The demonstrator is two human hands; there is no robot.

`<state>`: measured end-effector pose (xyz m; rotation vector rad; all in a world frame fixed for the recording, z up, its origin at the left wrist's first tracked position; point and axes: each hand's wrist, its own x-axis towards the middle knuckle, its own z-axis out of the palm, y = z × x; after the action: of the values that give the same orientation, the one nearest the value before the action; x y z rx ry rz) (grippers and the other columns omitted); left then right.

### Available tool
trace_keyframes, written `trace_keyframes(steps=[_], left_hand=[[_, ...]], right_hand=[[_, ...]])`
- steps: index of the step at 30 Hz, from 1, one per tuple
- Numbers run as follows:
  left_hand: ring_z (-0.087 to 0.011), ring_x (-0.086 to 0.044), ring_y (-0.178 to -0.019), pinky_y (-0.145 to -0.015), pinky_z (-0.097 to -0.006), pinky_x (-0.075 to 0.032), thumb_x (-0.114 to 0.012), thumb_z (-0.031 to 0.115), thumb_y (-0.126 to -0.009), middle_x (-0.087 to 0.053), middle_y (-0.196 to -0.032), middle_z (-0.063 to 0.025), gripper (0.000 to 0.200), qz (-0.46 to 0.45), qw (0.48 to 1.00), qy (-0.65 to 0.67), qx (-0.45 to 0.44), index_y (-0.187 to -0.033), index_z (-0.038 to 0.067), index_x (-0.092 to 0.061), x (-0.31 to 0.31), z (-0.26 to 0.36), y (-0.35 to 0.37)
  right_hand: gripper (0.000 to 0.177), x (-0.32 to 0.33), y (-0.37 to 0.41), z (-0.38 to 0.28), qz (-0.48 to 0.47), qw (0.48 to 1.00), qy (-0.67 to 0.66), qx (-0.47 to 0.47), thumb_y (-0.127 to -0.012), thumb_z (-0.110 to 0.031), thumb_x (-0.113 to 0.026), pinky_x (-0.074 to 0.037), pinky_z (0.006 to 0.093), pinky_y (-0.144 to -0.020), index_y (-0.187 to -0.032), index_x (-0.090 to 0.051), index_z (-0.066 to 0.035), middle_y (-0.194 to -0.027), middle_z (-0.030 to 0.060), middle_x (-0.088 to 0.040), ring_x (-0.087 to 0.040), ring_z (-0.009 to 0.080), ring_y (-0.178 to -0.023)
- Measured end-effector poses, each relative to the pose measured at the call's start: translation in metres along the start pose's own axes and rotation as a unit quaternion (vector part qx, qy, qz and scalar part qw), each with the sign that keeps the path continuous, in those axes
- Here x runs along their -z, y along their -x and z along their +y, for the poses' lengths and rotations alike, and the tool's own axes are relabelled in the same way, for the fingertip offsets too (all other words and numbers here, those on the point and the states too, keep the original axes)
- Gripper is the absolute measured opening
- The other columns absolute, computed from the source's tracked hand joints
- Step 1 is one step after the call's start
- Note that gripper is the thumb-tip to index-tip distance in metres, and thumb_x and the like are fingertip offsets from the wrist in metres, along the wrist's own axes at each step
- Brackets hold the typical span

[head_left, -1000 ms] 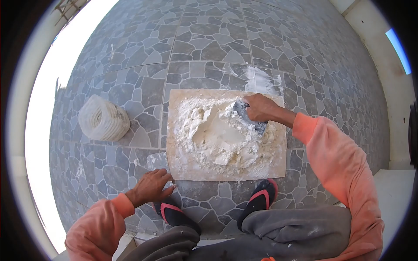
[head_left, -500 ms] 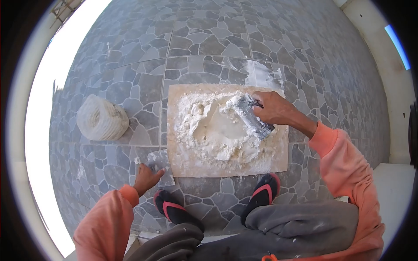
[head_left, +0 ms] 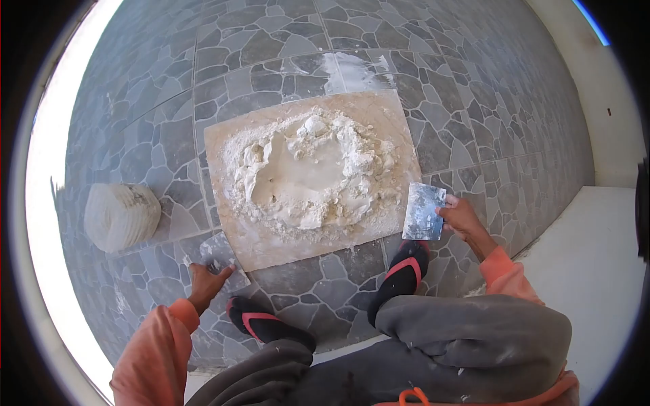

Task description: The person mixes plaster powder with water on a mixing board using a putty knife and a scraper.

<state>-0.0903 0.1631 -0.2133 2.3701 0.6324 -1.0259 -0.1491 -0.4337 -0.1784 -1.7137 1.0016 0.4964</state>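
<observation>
My right hand [head_left: 463, 220] grips a flat rectangular scraper blade [head_left: 424, 212], smeared white and grey, just off the right edge of a tan board [head_left: 261, 254]. Thumb and fingers of my left hand [head_left: 208, 283] close on a second flat, dusty scraper [head_left: 221, 253] by the board's lower left corner. On the board lies a mound of white powder [head_left: 369, 161], clumpy around its rim. A smooth, wet-looking pool of white paste [head_left: 308, 172] fills its middle.
A whitish, translucent ribbed container or roll [head_left: 123, 216] stands on the stone-patterned tiles at left. White smears [head_left: 352, 71] mark the floor beyond the board. My feet in flip-flops [head_left: 405, 271] are at its near edge. A pale ledge [head_left: 575, 250] is at right.
My right hand has drawn its scraper back from the powder mound to beside the board's right edge. My left hand stays by the lower left corner. The camera view has turned and shifted.
</observation>
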Motion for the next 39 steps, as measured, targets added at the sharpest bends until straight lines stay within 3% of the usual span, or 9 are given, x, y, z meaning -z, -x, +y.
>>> trace_keyframes(steps=[6, 8, 14, 18, 20, 23, 26, 33, 39], left_hand=[[-0.0423, -0.062, -0.103, -0.069, -0.0546, -0.058, -0.084, 0.050, -0.071, -0.044, -0.131, -0.0300, 0.115, 0.032, 0.999, -0.016, 0.027, -0.136, -0.013, -0.013, -0.016, -0.024, -0.023], [-0.0431, -0.061, -0.104, -0.074, -0.0571, -0.057, -0.084, 0.051, -0.071, -0.039, -0.137, -0.0304, 0.119, 0.011, 0.997, 0.042, 0.060, -0.139, -0.012, -0.010, -0.011, -0.002, -0.003], [-0.0310, -0.063, -0.097, -0.068, -0.0360, -0.055, -0.086, 0.042, -0.071, -0.051, -0.124, -0.0297, 0.107, -0.012, 0.997, 0.068, 0.044, -0.134, -0.016, -0.022, -0.008, 0.011, 0.016], [-0.0239, -0.063, -0.089, -0.069, -0.0343, -0.054, -0.082, 0.031, -0.078, -0.060, -0.111, -0.0210, 0.080, -0.049, 0.993, 0.103, -0.031, -0.130, -0.007, -0.036, -0.001, 0.009, 0.022], [-0.0181, -0.062, -0.074, -0.059, -0.0308, -0.051, -0.080, 0.028, -0.081, -0.064, -0.098, -0.0138, 0.060, -0.065, 0.981, 0.132, -0.126, -0.122, -0.003, -0.048, 0.004, 0.000, 0.023], [-0.0160, -0.062, -0.080, -0.065, -0.0297, -0.052, -0.073, 0.022, -0.087, -0.066, -0.092, -0.0103, 0.042, -0.099, 0.970, 0.159, -0.152, -0.114, -0.004, -0.056, 0.018, 0.003, 0.034], [-0.0161, -0.063, -0.090, -0.079, -0.0330, -0.052, -0.066, 0.015, -0.090, -0.068, -0.097, -0.0117, 0.035, -0.098, 0.971, 0.118, -0.185, -0.116, -0.007, -0.057, 0.033, 0.005, 0.046], [-0.0131, -0.061, -0.083, -0.075, -0.0305, -0.050, -0.059, 0.018, -0.095, -0.069, -0.095, -0.0094, 0.032, -0.068, 0.935, 0.197, -0.287, -0.116, -0.005, -0.058, 0.047, 0.002, 0.061], [-0.0120, -0.054, -0.070, -0.062, -0.0348, -0.045, -0.056, 0.020, -0.097, -0.063, -0.077, -0.0100, 0.028, 0.004, 0.922, 0.094, -0.374, -0.108, -0.006, -0.058, 0.073, 0.101, 0.091]], right_hand=[[0.038, -0.047, 0.004, 0.026, 0.040, 0.998, -0.047, 0.006, -0.089, 0.000, -0.058, -0.052, 0.0278, -0.054, -0.127, -0.057, 0.001, -0.097, 0.0058, -0.069, -0.065, 0.0121, -0.077], [0.036, -0.066, -0.005, 0.043, 0.049, 0.996, -0.061, 0.037, -0.089, -0.001, -0.058, -0.052, 0.0284, -0.053, -0.125, -0.058, 0.001, -0.096, 0.0067, -0.069, -0.064, 0.0131, -0.074], [0.040, -0.104, 0.012, 0.033, -0.023, 0.971, -0.237, 0.018, -0.090, -0.002, -0.058, -0.057, 0.0346, -0.066, -0.130, -0.053, -0.003, -0.105, 0.0067, -0.066, -0.067, 0.0183, -0.088], [0.044, -0.115, 0.012, 0.040, -0.103, 0.902, -0.419, 0.005, -0.092, -0.003, -0.058, -0.057, 0.0413, -0.079, -0.134, -0.049, -0.006, -0.113, 0.0076, -0.063, -0.067, 0.0235, -0.097], [0.043, -0.118, 0.010, 0.040, -0.118, 0.896, -0.428, 0.016, -0.093, -0.005, -0.058, -0.057, 0.0428, -0.080, -0.135, -0.049, -0.007, -0.113, 0.0075, -0.063, -0.067, 0.0244, -0.098], [0.043, -0.116, 0.008, 0.037, -0.114, 0.906, -0.407, 0.036, -0.093, -0.005, -0.058, -0.056, 0.0434, -0.081, -0.135, -0.048, -0.007, -0.115, 0.0073, -0.063, -0.066, 0.0244, -0.099], [0.044, -0.114, 0.007, 0.031, -0.120, 0.915, -0.380, 0.058, -0.093, -0.005, -0.057, -0.056, 0.0432, -0.081, -0.137, -0.047, -0.007, -0.117, 0.0073, -0.062, -0.066, 0.0239, -0.099], [0.047, -0.121, 0.026, -0.029, -0.149, 0.912, -0.372, 0.089, -0.094, -0.005, -0.056, -0.057, 0.0443, -0.085, -0.139, -0.045, -0.005, -0.117, 0.0089, -0.062, -0.065, 0.0221, -0.100], [0.042, -0.130, 0.022, -0.065, -0.147, 0.941, -0.277, 0.128, -0.094, -0.008, -0.058, -0.059, 0.0388, -0.080, -0.134, -0.047, -0.003, -0.114, 0.0110, -0.063, -0.066, 0.0193, -0.097]])
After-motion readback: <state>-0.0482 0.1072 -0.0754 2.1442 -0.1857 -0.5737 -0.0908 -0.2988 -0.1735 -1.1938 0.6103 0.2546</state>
